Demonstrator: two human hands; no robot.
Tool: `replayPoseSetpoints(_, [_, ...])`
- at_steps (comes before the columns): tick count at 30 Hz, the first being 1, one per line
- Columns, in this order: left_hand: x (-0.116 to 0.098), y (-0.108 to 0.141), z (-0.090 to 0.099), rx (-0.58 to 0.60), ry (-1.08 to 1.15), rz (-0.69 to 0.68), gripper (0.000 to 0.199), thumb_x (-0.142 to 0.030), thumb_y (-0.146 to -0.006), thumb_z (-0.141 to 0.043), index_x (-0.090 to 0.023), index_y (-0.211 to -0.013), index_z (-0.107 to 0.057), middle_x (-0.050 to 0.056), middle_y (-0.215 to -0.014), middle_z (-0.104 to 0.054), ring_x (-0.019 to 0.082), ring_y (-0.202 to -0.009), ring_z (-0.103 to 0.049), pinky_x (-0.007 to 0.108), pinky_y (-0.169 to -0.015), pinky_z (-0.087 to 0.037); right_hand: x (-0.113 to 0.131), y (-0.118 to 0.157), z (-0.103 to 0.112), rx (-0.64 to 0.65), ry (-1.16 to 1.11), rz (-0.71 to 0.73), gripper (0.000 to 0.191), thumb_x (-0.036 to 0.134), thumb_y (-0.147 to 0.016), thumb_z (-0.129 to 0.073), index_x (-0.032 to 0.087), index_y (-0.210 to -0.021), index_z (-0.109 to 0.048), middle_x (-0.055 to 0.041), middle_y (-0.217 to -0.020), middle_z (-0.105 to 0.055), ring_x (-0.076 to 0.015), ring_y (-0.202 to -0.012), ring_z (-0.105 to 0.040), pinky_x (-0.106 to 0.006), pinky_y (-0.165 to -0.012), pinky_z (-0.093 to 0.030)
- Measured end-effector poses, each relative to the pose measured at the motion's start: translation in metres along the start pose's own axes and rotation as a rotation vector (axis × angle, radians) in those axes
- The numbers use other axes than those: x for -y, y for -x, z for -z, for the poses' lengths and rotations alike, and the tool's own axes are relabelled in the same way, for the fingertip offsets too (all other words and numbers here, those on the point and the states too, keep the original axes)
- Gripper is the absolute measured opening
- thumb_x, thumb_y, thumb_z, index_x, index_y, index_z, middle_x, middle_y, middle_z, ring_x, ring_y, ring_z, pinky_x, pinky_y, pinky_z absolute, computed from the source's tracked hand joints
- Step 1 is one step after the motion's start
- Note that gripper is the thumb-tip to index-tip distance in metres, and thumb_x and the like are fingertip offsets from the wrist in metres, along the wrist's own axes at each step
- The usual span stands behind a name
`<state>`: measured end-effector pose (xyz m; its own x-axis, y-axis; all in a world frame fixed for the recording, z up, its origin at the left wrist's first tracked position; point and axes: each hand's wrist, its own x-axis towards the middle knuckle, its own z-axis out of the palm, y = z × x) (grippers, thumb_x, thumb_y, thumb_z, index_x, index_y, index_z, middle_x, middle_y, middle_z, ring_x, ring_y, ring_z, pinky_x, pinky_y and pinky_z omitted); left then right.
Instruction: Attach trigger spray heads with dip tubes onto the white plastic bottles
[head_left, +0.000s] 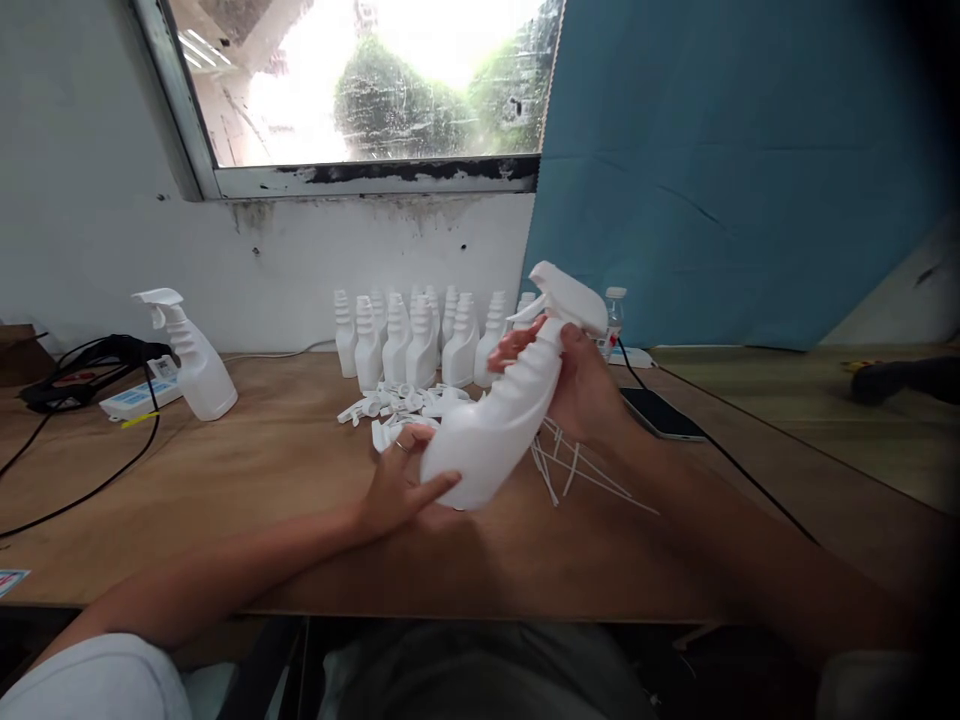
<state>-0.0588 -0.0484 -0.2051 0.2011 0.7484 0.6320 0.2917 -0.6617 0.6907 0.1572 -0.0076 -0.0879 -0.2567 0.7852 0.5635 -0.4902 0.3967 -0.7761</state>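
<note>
A white spray bottle (487, 440) with a trigger head (570, 297) on its neck is held tilted above the table, its top leaning right. My left hand (405, 480) grips the lower body, thumb across the front. Around the neck, just under the trigger head, the fingers of my right hand (585, 385) are closed. Loose white trigger heads (397, 400) lie in a pile behind the bottle. Thin white dip tubes (574, 465) are scattered on the table below my right hand.
Several headless white bottles (421, 345) stand by the wall. Another spray bottle (199, 365) stands at left, near a power strip (139, 398) and black cables (97, 365). A dark phone (664, 413) and a clear bottle (615, 315) are at right on the wooden table (300, 470).
</note>
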Motion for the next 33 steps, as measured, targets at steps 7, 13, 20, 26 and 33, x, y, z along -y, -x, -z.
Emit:
replayPoseSetpoints(7, [-0.006,0.012,-0.007,0.286,-0.062,0.1,0.057,-0.045,-0.063,-0.08,-0.025,-0.101,-0.042,0.004,-0.095,-0.062,0.024,-0.088,-0.062,0.039,-0.074,-0.053,-0.012,0.016,-0.035,0.262,-0.002,-0.118,0.025,0.041,-0.088,-0.058,0.019,-0.098,-0.05,-0.0009,-0.073,-0.059,-0.0142,-0.058,-0.06,-0.031,-0.057,-0.052])
replayPoseSetpoints(13, [-0.002,-0.009,0.001,0.2,0.114,-0.127,0.055,-0.053,-0.075,-0.069,-0.022,-0.113,-0.043,0.011,-0.114,-0.054,0.024,-0.102,-0.057,0.039,-0.084,-0.05,-0.025,0.013,-0.029,0.197,0.002,-0.047,0.027,0.04,-0.088,-0.058,0.019,-0.103,-0.049,-0.0024,-0.079,-0.06,-0.0131,-0.064,-0.061,-0.028,-0.058,-0.052])
replayPoseSetpoints(20, [-0.079,-0.098,0.047,-0.066,0.151,-0.393,0.044,-0.06,-0.09,-0.044,-0.026,-0.118,-0.047,0.008,-0.12,-0.055,0.017,-0.097,-0.061,0.03,-0.079,-0.052,-0.025,0.017,-0.031,0.227,-0.015,-0.048,0.026,0.039,-0.089,-0.057,0.017,-0.103,-0.053,-0.0023,-0.08,-0.058,-0.0132,-0.063,-0.06,-0.029,-0.058,-0.052])
replayPoseSetpoints(26, [-0.151,-0.114,0.063,0.133,-0.313,-0.305,0.033,-0.041,-0.084,-0.064,-0.018,-0.108,-0.067,0.006,-0.096,-0.072,0.016,-0.083,-0.066,0.025,-0.068,-0.051,-0.027,0.021,-0.031,0.249,-0.068,-0.064,0.026,0.038,-0.089,-0.055,0.016,-0.103,-0.053,-0.0046,-0.085,-0.061,-0.0146,-0.067,-0.062,-0.031,-0.061,-0.053])
replayPoseSetpoints(33, [-0.138,-0.113,0.062,0.17,-0.222,-0.234,0.022,-0.035,-0.082,-0.068,-0.014,-0.085,-0.073,0.009,-0.092,-0.074,0.011,-0.065,-0.061,0.024,-0.056,-0.049,-0.025,0.021,-0.037,0.242,-0.044,-0.058,0.038,0.038,-0.082,-0.067,0.019,-0.107,-0.045,-0.0028,-0.083,-0.063,-0.016,-0.067,-0.064,-0.034,-0.063,-0.055])
